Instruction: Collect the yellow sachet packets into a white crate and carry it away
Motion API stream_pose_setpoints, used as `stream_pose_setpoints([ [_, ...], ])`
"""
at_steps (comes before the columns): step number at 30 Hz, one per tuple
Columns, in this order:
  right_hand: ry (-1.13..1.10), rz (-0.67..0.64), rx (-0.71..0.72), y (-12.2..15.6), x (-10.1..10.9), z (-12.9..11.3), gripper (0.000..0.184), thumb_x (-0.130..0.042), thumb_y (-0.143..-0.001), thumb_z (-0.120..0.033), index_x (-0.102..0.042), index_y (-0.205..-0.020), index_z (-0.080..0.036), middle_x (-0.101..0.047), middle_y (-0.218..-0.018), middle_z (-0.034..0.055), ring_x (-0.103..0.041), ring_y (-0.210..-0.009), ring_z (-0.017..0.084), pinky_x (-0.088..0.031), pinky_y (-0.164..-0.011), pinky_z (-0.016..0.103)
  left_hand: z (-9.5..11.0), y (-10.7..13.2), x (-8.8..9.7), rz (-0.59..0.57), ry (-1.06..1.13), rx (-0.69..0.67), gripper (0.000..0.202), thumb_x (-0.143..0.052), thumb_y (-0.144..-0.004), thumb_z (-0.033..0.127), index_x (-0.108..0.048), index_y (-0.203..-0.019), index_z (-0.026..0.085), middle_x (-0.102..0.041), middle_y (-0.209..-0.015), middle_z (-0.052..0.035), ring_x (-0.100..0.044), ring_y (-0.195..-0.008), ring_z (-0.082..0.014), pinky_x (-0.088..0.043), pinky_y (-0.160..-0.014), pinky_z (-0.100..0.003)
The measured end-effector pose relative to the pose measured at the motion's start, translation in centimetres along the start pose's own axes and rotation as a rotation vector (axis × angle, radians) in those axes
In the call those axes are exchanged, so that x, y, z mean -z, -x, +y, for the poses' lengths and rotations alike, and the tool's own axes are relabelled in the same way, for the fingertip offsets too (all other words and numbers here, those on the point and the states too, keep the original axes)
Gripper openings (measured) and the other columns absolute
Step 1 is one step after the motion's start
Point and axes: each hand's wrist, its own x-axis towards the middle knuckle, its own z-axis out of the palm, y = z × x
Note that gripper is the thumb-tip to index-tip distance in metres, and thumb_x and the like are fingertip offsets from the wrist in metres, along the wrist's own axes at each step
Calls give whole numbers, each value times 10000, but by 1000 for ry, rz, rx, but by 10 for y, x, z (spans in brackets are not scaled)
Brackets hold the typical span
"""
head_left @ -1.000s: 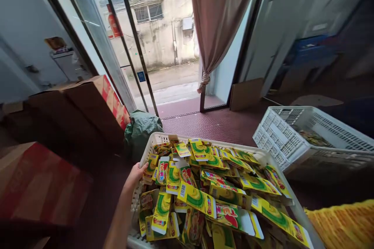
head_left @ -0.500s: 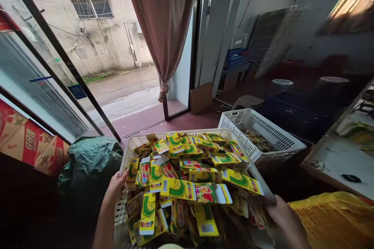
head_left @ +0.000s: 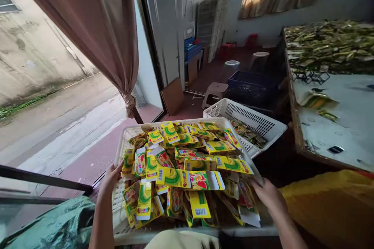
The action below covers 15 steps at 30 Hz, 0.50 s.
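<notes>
A white plastic crate (head_left: 122, 144) full of yellow and green flat packets (head_left: 181, 163) fills the lower middle of the head view. My left hand (head_left: 110, 177) grips the crate's left rim, fingers curled over the edge. My right hand (head_left: 267, 193) holds the right rim, fingers closed on it among the packets. The crate is lifted in front of me.
A second white crate (head_left: 251, 118) with a few packets sits behind on the right. A table (head_left: 344, 124) with a heap of packets stands at right. A pink curtain (head_left: 96, 23), a stool (head_left: 215, 90), a blue crate (head_left: 251, 83), a green bag (head_left: 52, 227) and a yellow sack (head_left: 330, 206) surround me.
The view has swung to the right with the crate held in both hands. The cardboard boxes have left the view and the table with packets has come in.
</notes>
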Motion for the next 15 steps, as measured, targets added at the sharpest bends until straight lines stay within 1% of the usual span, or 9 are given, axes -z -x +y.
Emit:
stream_pose_setpoints([
  [3,-14,25,-60,-12,-1,-6,480,-387,-836,-538,-630,-993,-154,-715,-949,179,-678,-878,332,-477,-656,351,24,-48,-27,-84,39,49,621,-763,-444,677,-400,-615,203,-395,-455,87,-360,-400,-58,-339,-428,-211],
  [6,-10,24,-93,-45,-1,-23,459,-379,-854,-540,-622,-972,-169,-719,-946,159,-681,-877,318,-479,-667,342,44,-98,-60,-92,57,88,623,-796,-397,641,-405,-597,200,-404,-434,83,-362,-389,-57,-331,-419,-210],
  [9,15,81,-75,-92,6,-55,461,-378,-873,-526,-618,-1011,-158,-715,-1013,166,-676,-931,318,-484,-715,341,61,-147,-91,-102,88,62,611,-808,-388,617,-414,-587,194,-409,-424,79,-369,-388,-59,-331,-417,-209],
  [11,28,126,-58,-124,16,-83,455,-396,-878,-509,-618,-1038,-145,-707,-1060,175,-669,-972,318,-483,-745,341,70,-174,-106,-104,96,42,594,-797,-417,618,-418,-581,191,-395,-412,82,-363,-382,-58,-327,-418,-207],
  [15,50,124,-54,-171,44,-135,424,-416,-899,-486,-617,-1044,-142,-706,-1050,159,-671,-966,298,-468,-720,322,85,-211,-126,-68,108,34,566,-773,-456,620,-446,-597,180,-407,-432,77,-369,-385,-63,-317,-413,-211],
])
